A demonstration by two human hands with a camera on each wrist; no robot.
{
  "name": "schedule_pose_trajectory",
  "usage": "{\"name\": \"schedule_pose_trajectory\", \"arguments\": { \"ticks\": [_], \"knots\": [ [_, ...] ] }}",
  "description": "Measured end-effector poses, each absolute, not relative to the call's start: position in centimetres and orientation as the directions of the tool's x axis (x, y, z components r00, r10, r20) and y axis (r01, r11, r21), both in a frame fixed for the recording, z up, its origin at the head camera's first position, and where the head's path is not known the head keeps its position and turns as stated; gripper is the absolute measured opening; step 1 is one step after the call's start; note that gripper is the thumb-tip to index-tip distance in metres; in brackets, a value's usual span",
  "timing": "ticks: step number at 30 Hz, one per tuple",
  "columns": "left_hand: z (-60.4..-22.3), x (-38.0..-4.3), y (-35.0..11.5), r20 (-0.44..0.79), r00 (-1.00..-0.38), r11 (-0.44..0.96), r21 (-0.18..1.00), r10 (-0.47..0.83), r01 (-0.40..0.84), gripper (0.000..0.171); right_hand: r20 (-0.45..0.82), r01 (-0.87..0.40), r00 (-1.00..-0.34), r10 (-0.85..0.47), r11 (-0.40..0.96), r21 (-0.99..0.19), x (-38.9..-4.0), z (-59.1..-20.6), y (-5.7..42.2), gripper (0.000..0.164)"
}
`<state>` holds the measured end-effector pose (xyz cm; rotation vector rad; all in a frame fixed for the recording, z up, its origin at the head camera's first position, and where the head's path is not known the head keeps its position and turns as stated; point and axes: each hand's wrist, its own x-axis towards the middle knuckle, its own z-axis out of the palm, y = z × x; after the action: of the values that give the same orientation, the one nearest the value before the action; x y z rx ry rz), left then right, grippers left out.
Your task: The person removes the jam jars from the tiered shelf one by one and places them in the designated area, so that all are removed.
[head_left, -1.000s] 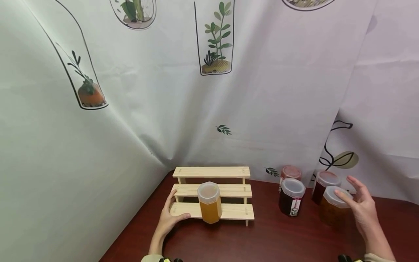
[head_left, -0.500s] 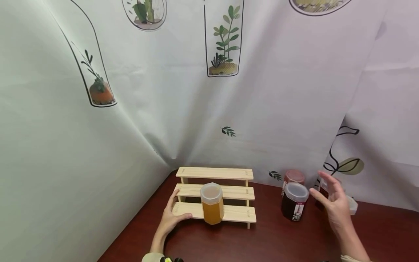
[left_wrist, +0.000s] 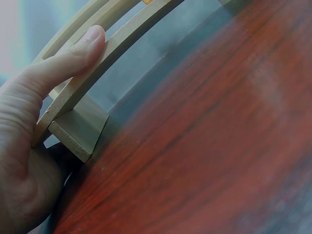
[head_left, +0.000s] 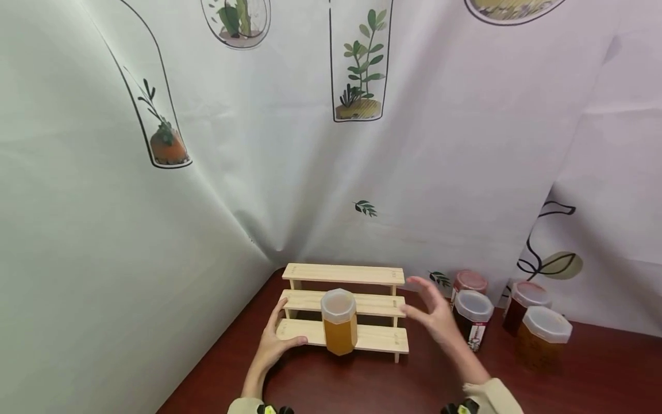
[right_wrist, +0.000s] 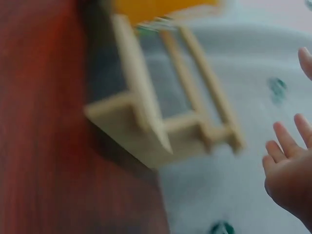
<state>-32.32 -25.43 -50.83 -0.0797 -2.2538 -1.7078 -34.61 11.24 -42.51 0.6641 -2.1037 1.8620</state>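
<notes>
A three-step wooden display rack (head_left: 343, 273) stands on the table. My left hand (head_left: 274, 345) grips its left end; in the left wrist view the thumb (left_wrist: 80, 56) lies over the front board, and the other fingers are mostly hidden. At the middle of the lowest step is an octagonal jar of amber honey-like contents (head_left: 339, 333) with a translucent lid; only its lower part (right_wrist: 161, 7) shows in the right wrist view. My right hand (head_left: 439, 322) hovers near the rack's right end, fingers spread, holding nothing.
Right of the rack stand several lidded jars: a dark jar with a label (head_left: 469, 330), a red-lidded one (head_left: 469, 280) behind it, another dark red jar (head_left: 517, 310), and an amber-brown jar (head_left: 538, 348). A printed white cloth (head_left: 439, 144) hangs behind the dark red-brown table (head_left: 372, 385).
My right hand has moved left from beside the amber-brown jar, past the dark jars, to the rack's right end. The left hand keeps its place on the rack.
</notes>
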Motion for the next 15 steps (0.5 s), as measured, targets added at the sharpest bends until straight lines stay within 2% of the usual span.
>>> {"name": "schedule_pose_trajectory", "arguments": {
  "ticks": [6,10,15],
  "knots": [
    [-51.2,-32.1,-25.1,0.253,-0.959,0.277,0.938,-0.131,0.210,0.105,0.364,-0.430,-0.852,-0.377,0.105,-0.897,-34.7,-44.3,6.8,0.070],
    [-51.2,-32.2,-25.1,0.257,-0.959,0.287,0.934,-0.123,0.214,0.105,0.290,-0.350,-0.856,-0.427,0.069,-0.934,-34.6,-44.6,4.4,0.073],
    [-50.9,-32.7,-25.4,0.276,-0.952,0.279,0.932,-0.133,0.231,0.104,0.301,-0.353,-0.836,-0.460,0.029,-0.935,-35.3,-44.5,2.4,0.077]
  ]
}}
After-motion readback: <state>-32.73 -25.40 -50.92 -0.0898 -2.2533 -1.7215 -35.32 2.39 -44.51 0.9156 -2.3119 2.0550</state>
